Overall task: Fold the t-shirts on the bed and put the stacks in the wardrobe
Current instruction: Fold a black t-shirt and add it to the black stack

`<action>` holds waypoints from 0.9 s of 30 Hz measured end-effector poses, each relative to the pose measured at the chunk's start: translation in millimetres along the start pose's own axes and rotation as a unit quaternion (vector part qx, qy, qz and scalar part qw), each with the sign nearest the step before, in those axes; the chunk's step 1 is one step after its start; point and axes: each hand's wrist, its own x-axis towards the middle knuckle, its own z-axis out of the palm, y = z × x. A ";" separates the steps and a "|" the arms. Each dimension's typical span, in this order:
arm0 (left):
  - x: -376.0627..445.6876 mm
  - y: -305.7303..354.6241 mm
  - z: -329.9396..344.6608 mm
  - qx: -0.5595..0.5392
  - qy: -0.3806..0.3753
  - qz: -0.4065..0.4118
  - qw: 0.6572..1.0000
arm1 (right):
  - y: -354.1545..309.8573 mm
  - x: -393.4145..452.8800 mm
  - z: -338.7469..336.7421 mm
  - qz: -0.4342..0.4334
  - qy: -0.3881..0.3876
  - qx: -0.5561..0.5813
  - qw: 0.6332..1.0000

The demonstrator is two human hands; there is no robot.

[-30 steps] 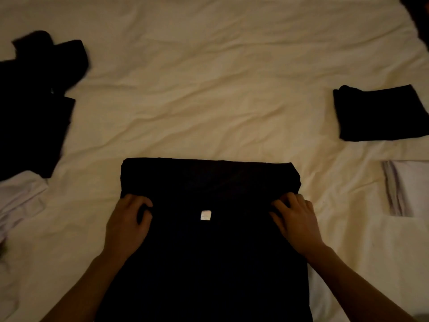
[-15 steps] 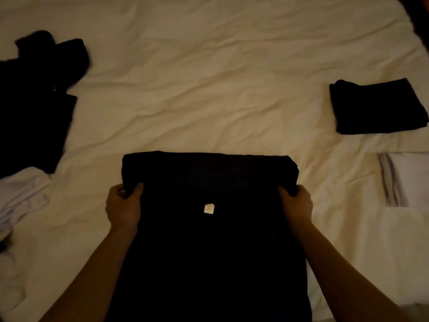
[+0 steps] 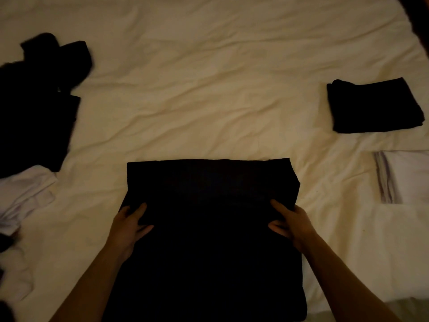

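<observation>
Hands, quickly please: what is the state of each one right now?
Left hand: grips the left edge of the black t-shirt.
Right hand: grips its right edge.

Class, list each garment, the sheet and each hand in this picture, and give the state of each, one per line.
Black t-shirt: half folded, far part doubled over.
Left hand: grips the fold's left edge.
Right hand: grips the fold's right edge.
Black stack: folded.
White stack: folded.
Black pile: unfolded.
White shirt: crumpled.
Sheet: wrinkled.
</observation>
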 end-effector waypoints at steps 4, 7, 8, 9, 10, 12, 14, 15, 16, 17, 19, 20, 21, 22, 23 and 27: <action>2.4 13.8 5.2 0.008 -0.008 -0.017 1.000 | -7.1 2.2 1.3 0.022 -0.040 0.033 0.998; 1.4 24.0 4.2 0.035 -0.013 -0.017 0.999 | -11.3 3.4 -5.4 0.004 -0.045 0.030 0.999; 0.4 22.5 0.8 0.056 -0.018 -0.027 0.998 | -8.9 0.4 -6.5 0.007 -0.053 -0.005 0.999; -0.9 19.2 -3.6 0.086 -0.018 -0.034 0.996 | -4.4 -1.9 -7.6 0.008 -0.058 -0.061 0.996; -2.3 16.6 -7.0 0.135 -0.006 -0.026 0.990 | -0.4 -3.9 -8.7 0.003 -0.058 -0.116 0.991; -0.1 19.6 -12.4 0.227 0.038 0.025 0.973 | -0.6 -0.1 -13.5 -0.053 -0.010 -0.172 0.984; 8.5 31.6 -10.7 0.238 0.075 0.066 0.966 | -16.3 9.1 -20.3 -0.132 0.066 -0.180 0.973; 12.5 40.9 -6.3 0.234 0.080 0.078 0.966 | -27.6 16.5 -22.6 -0.161 0.089 -0.185 0.965; 15.5 51.3 0.4 0.228 0.084 0.094 0.966 | -38.7 23.8 -22.9 -0.180 0.098 -0.197 0.959; 22.8 60.8 6.4 0.221 0.091 0.112 0.965 | -50.0 30.2 -20.7 -0.189 0.099 -0.209 0.954; 36.3 78.5 18.2 0.228 0.105 0.127 0.960 | -71.7 41.2 -12.4 -0.178 0.081 -0.219 0.956; 41.9 85.2 21.8 0.234 0.113 0.127 0.957 | -80.3 46.1 -7.3 -0.168 0.063 -0.222 0.958; 48.1 90.0 23.8 0.229 0.110 0.125 0.959 | -86.6 49.7 -2.1 -0.159 0.045 -0.228 0.959; 53.2 93.5 25.4 0.219 0.095 0.117 0.964 | -89.6 52.7 2.2 -0.153 0.032 -0.233 0.960; 56.0 95.1 26.5 0.207 0.074 0.108 0.970 | -89.7 52.9 5.7 -0.147 0.021 -0.234 0.961; 62.7 101.9 27.1 0.141 0.031 0.100 0.984 | -89.8 47.8 11.4 -0.170 0.018 -0.168 0.971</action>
